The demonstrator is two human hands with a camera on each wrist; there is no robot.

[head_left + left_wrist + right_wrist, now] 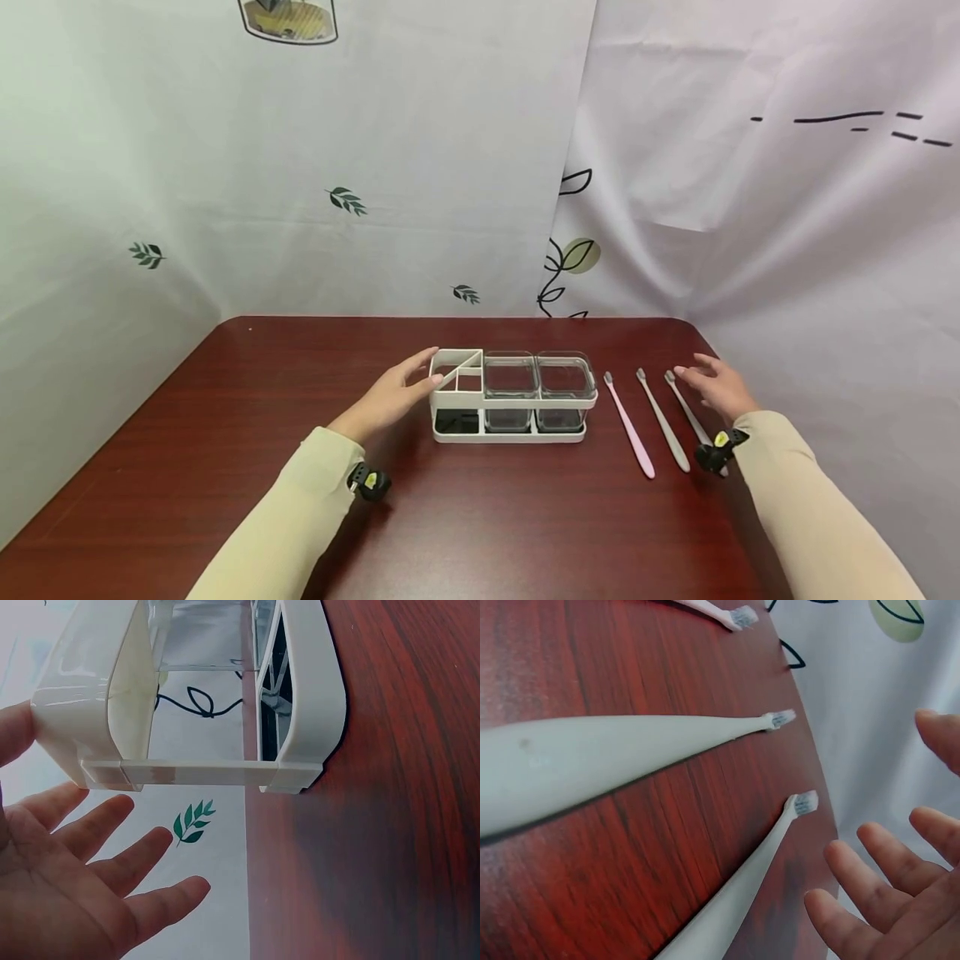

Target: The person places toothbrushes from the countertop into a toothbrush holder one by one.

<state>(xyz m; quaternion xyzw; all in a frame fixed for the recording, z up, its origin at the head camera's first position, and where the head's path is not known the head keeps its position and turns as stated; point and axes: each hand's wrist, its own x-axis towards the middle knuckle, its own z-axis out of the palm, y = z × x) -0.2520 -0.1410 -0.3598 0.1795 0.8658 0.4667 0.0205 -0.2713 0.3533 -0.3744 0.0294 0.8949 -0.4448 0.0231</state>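
A white toothbrush holder [457, 399] stands on the table, with two clear cups [510, 383] in its middle and right sections and a divided section at its left end. My left hand [392, 398] is at that left end, thumb and fingertips at the upper rim; in the left wrist view its fingers [124, 859] spread out loosely. To the holder's right lie a pink toothbrush [631, 433], a pale toothbrush [664, 423] and another pale toothbrush [739, 896], roughly side by side. Over this rightmost brush hovers my right hand [722, 389], fingers apart and holding nothing.
The dark red wooden table [525, 533] has rounded far corners. White cloth [420, 125] with printed leaves hangs behind it and along both sides. Each wrist carries a small black camera [369, 482].
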